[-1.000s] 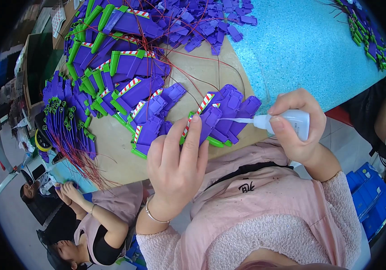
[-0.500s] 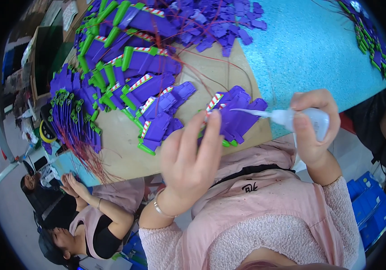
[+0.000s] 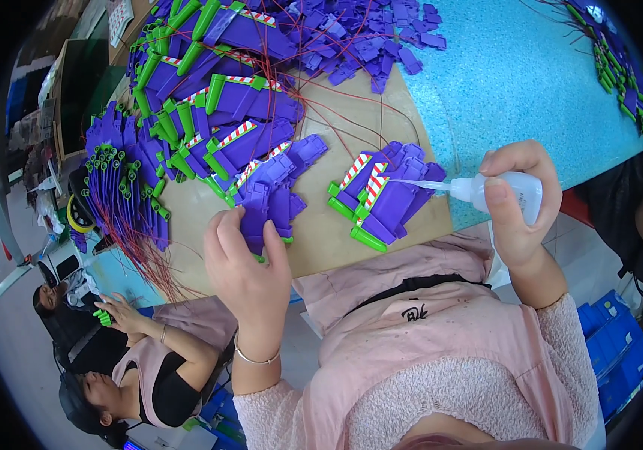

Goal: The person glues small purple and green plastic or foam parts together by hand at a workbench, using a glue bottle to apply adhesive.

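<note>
In my right hand [image 3: 522, 199] is a small white squeeze bottle [image 3: 518, 196] with a long thin nozzle, lying nearly level and pointing left. The nozzle tip is over a small stack of purple wing-shaped plastic pieces [image 3: 396, 202] with green tube ends and red-and-white striped strips. Further left, my left hand [image 3: 250, 251] has its thumb and fingers around a purple wing piece [image 3: 256, 202] at the near end of a row. My fingers hide its striped edge and most of its green end.
Many purple-and-green wing pieces [image 3: 246, 101] with thin red wires cover the board's left side. Loose purple parts [image 3: 362, 37] are heaped at the back. Bundled purple sticks [image 3: 115, 187] lie at the left. A co-worker [image 3: 164, 367] sits at the left, holding green pieces.
My left hand has left the stack under the nozzle and moved left to another wing piece. The stack's striped strips now show. The bottle stays almost where it was.
</note>
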The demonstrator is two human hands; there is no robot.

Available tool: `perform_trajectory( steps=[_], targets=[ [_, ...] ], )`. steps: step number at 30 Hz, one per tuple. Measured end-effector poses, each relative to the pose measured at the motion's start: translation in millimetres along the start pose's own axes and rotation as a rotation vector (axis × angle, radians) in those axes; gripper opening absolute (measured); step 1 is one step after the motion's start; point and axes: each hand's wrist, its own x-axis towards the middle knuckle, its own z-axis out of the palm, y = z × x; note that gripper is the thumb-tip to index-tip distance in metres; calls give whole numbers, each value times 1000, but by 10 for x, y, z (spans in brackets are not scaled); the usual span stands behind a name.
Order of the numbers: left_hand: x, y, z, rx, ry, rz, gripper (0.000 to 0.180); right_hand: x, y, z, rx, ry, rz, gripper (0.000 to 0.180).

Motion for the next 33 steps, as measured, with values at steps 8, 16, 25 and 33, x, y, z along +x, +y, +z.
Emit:
perform_trajectory(
  steps=[8,16,25,33],
  targets=[
    [91,512,-52,-190,-49,335,45,-23,-42,-44,-5,11,-13,13],
    [80,551,9,-169,-48,349,47,-82,-131,13,53,-110,82,13],
    [46,580,12,-144,-11,358,47,-86,-96,6,9,-81,48,15],
    [52,634,1,-9,97,450,34,-7,-144,56,26,-110,-6,15]
  ],
)
